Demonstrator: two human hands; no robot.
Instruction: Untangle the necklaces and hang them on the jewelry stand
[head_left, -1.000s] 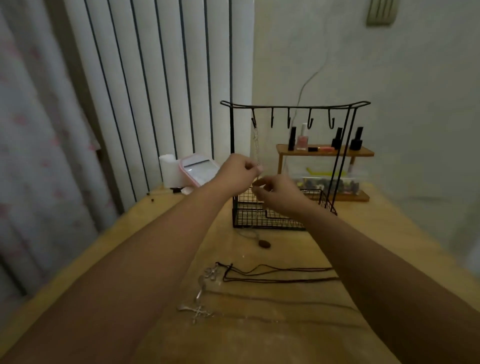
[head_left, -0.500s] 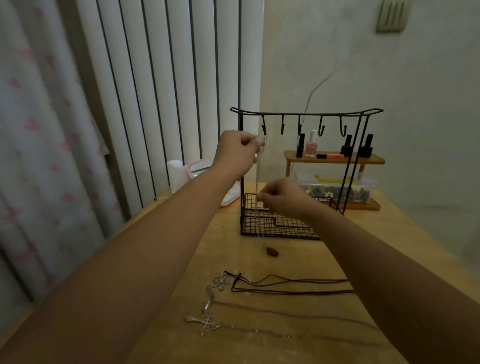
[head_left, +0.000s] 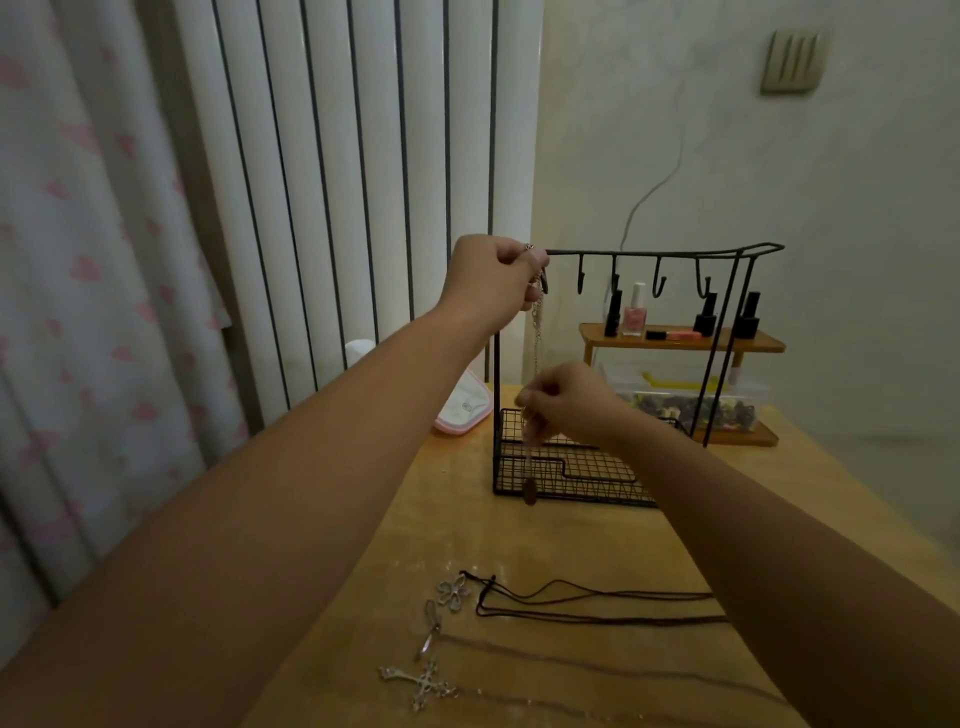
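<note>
Since half a second earlier, lifted higher with the left hand (head_left: 491, 278), up to the leftmost hook (head_left: 543, 283) of the stand (head_left: 670, 253); pendant (head_left: 530, 493) raised off the table (head_left: 524, 540) and left dangling in front of the wire base. Left fingers curled and pinched on the top of the chain (head_left: 537, 332), right at the hook, presumably to slip the loop over its tip; whether already seated on the hook could not be told. Right hand (head_left: 569, 402) kept lower down, fingers pinched on the same chain partway along, probably to hold it taut and straight and stop it swinging or snagging on the frame. Held vertical between the two hands, close beside the stand's left post. Nearer on the table, left lying flat and well apart from the stand: a flower pendant (head_left: 453, 592) on dark cords (head_left: 597, 605), a cross (head_left: 423, 686) on a thin chain, seemingly next in line. Behind the stand, a small shelf (head_left: 680, 340) with bottles.
</note>
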